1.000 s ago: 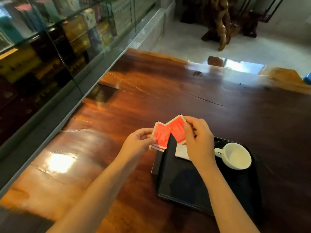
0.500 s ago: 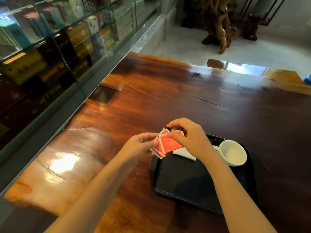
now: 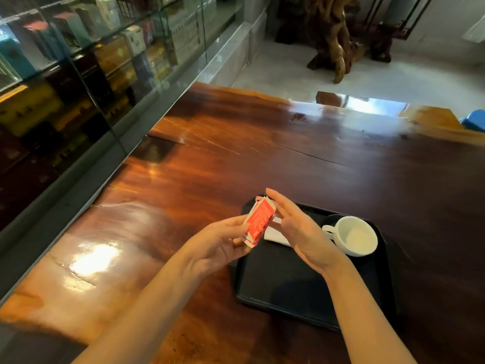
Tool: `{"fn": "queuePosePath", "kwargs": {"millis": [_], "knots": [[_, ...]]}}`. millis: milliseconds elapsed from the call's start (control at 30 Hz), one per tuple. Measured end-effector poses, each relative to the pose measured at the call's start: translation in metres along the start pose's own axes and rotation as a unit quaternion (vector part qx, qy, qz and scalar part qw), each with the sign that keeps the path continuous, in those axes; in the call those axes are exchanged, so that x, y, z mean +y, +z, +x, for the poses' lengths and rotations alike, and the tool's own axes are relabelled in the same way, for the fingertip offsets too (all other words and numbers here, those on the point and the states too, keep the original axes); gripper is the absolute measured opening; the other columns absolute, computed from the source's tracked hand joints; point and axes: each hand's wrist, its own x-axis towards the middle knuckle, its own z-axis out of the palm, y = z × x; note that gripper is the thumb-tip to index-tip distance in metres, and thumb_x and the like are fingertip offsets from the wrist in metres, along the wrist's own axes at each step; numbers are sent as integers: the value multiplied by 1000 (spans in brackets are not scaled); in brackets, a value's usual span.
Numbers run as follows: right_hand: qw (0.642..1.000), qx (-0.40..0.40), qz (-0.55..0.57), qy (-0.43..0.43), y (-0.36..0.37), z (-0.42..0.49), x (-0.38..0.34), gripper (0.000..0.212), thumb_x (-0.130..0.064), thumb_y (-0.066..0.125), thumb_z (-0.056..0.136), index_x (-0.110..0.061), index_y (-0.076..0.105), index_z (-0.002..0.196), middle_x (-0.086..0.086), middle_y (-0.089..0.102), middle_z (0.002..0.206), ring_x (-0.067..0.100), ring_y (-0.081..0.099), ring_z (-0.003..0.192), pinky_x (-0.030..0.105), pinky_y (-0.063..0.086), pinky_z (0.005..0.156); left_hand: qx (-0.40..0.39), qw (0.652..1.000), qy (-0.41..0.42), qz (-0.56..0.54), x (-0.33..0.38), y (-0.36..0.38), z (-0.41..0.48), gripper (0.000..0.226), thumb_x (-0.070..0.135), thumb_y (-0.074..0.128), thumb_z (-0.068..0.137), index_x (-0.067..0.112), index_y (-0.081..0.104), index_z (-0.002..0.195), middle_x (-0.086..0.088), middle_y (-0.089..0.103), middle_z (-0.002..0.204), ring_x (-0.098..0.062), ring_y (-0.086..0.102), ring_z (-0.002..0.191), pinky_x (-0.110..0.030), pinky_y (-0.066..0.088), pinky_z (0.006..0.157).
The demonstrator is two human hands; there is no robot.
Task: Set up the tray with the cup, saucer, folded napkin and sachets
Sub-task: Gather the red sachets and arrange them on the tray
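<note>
Sachets, thin, light and slippery, are pinched as a small stack in the left hand above the tray's far-left corner, steadied by the flat, open right hand, and seem best gripped across their flat faces.

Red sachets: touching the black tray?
Apart. Head view shows the red sachets held in the left hand, raised above the black tray.

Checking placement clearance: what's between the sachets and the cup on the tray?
In the head view, the open right hand and the folded white napkin lie between the red sachets and the white cup.
</note>
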Motion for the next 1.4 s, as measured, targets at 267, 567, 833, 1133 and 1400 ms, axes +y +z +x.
{"fn": "queuePosePath", "kwargs": {"millis": [267, 567, 833, 1133, 1400], "knots": [[998, 41, -41, -11, -5, -21, -8, 36, -15, 66, 83, -25, 56, 116, -5, 65, 105, 7, 65, 97, 25, 52, 87, -16, 997, -71, -31, -14, 29, 5, 31, 8, 42, 94, 1, 55, 121, -6, 60, 92, -9, 63, 66, -18, 54, 64], [988, 109, -94, 53, -8, -44, 15, 19, -31, 55, 90, -31, 51, 109, -12, 63, 106, 4, 63, 96, 20, 54, 76, 4, 998, -69, 5, -37, 49, 0, 44, 25, 36, 99, -3, 44, 133, -23, 58, 119, -28, 65, 93, -31, 59, 70], [956, 152, -218, 126, -22, -62, 55, 35, -47, 58, 85, -21, 53, 108, -10, 58, 92, 2, 59, 80, 16, 44, 63, 52, 985, 0, 164, -81, 58, 14, 27, 22, 56, 90, 6, 57, 112, -10, 71, 97, -22, 70, 82, -43, 58, 80], [928, 286, 87, 222, -6, -108, 118, 33, -38, 55, 89, -15, 57, 112, 0, 67, 88, 9, 65, 72, 22, 53, 61, 129, 990, -13, 62, -132, 73, 39, 20, 18, 52, 94, 6, 61, 108, -13, 72, 97, -25, 70, 91, -36, 60, 74], [909, 319, 96, 251, -13, -99, 152, 22, -20, 57, 90, -21, 57, 112, -3, 67, 105, 9, 66, 88, 23, 56, 70, 151, 974, -32, 166, -155, 58, 63, 25, 22, 48, 96, 7, 62, 110, -11, 71, 104, -21, 68, 97, -28, 58, 80]]}}
